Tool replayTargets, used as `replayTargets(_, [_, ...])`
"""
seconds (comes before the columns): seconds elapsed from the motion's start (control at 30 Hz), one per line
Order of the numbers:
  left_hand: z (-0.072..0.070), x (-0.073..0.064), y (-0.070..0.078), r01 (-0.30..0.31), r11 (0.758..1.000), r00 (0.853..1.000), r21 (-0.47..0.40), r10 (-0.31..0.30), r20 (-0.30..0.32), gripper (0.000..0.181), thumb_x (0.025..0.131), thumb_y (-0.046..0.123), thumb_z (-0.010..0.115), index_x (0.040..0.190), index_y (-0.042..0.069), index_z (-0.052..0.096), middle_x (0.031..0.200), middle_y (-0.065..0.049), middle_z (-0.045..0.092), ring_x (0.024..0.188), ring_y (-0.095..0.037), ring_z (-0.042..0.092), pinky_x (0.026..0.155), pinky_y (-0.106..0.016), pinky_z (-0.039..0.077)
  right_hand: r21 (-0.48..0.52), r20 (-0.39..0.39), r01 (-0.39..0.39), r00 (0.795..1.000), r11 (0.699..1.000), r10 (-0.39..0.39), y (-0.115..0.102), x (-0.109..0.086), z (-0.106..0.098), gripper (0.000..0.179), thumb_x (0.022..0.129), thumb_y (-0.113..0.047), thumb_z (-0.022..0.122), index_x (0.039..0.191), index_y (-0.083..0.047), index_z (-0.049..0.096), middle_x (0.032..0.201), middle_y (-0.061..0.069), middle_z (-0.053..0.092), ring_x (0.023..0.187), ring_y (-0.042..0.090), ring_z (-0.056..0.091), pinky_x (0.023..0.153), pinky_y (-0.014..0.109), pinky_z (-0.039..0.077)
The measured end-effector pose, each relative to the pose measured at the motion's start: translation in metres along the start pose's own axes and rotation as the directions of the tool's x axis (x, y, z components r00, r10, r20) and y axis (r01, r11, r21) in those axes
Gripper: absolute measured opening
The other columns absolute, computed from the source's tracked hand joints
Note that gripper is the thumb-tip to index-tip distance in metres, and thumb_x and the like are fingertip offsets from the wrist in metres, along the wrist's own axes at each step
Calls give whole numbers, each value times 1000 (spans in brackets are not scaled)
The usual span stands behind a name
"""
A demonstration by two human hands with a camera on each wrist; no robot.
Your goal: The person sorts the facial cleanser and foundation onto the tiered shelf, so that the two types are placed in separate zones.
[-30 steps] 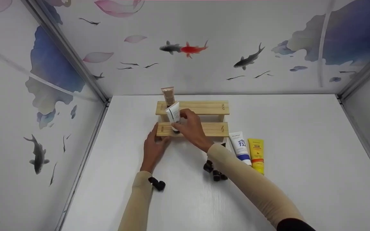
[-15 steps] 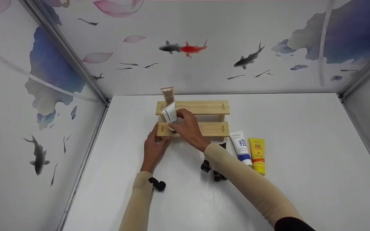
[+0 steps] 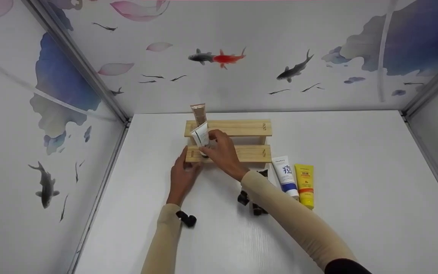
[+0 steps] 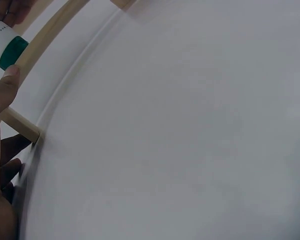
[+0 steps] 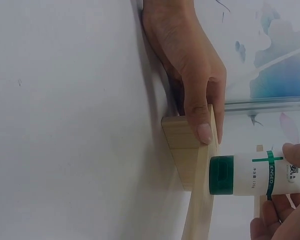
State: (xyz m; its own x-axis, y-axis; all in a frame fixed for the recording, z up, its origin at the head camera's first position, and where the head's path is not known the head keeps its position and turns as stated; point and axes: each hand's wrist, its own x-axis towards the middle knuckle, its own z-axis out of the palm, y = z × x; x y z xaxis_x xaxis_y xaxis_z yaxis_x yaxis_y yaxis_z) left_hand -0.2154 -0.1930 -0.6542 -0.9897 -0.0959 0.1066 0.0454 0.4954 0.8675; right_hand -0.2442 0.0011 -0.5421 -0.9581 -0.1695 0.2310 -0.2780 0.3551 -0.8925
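My right hand (image 3: 224, 154) pinches a white tube with a green cap (image 5: 252, 175) between thumb and fingers. Cap down, the tube stands on the lower, front shelf of a two-step wooden rack (image 3: 251, 153), near its left end; in the head view its top leans a little left. My left hand (image 3: 183, 179) holds the rack's left end, thumb on the front shelf's edge (image 5: 205, 150) and the other fingers round the side. On the rear shelf, just behind the white tube, a brown tube (image 3: 199, 113) stands upright, its lower part hidden.
Right of the rack, a white tube with a blue band (image 3: 284, 171) and a yellow tube (image 3: 304, 182) lie side by side on the white table (image 3: 356, 171). Black objects (image 3: 257, 209) show partly under the right forearm. A printed wall (image 3: 242, 91) rises close behind the rack.
My right hand has shifted the white tube slightly left along the front shelf and its top leans further left; over the last half second it barely moves. The left hand stays put.
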Motion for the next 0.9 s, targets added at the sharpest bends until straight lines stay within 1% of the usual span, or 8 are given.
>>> replayTargets(0.07, [1,0,0,-3,1000,1000,2,3,0,91,103,53,76,176,22,32,136,-4,65,118,-21,64,103,-47,52,-5,4,9,1000,1000,-9,0,0,-2,44,98,-17,88,134,-3,68,126,11,70,119,25,64,98,45,57])
replayTargets(0.17, [2,1,1,-4,1000,1000,11,4,2,92,102,57,75,176,22,32,134,-5,66,117,-21,64,102,-47,53,-24,20,22,1000,999,-22,0,1,-5,47,97,-16,88,136,-2,67,127,12,70,119,27,64,101,47,55])
replayTargets(0.33, [2,0,2,6,1000,1000,21,-6,1,96,100,63,75,175,21,33,136,-5,65,118,-21,64,102,-45,52,-34,49,30,998,999,-28,3,-1,-15,51,96,-17,88,140,-2,66,130,13,71,122,28,64,104,47,55])
replayTargets(0.43, [0,0,3,13,1000,1000,26,-12,-5,98,99,64,77,175,21,34,135,-6,66,118,-22,63,104,-47,51,-1,48,47,998,999,-46,6,-3,-22,47,96,-15,88,136,-1,68,131,15,70,125,36,64,104,51,55])
replayTargets(0.53, [-1,0,3,20,1000,1000,21,-20,-12,97,99,63,77,175,22,34,135,-5,65,119,-22,62,106,-48,50,38,47,65,997,997,-67,8,-4,-28,43,97,-11,86,134,2,68,132,19,69,127,44,62,106,58,54])
replayTargets(0.67, [-3,-2,2,10,1000,1000,10,-10,-11,96,99,61,77,175,21,33,141,-6,64,122,-23,62,112,-51,47,45,50,87,995,995,-89,11,-5,-34,43,99,-11,84,135,5,67,133,21,69,128,47,60,108,64,50])
replayTargets(0.77, [-2,-2,1,-4,1000,1000,9,4,-12,100,98,67,75,175,21,33,144,-7,64,123,-23,61,115,-51,45,36,37,104,994,994,-105,13,-5,-39,42,99,-10,85,134,6,68,131,20,70,126,48,60,107,66,49])
replayTargets(0.9, [0,-1,0,-2,1000,1000,10,2,-5,104,95,74,73,175,20,33,149,-8,62,127,-24,60,117,-53,43,41,24,109,994,993,-110,15,-7,-43,41,98,-9,85,133,6,68,130,22,70,125,49,60,105,66,50])
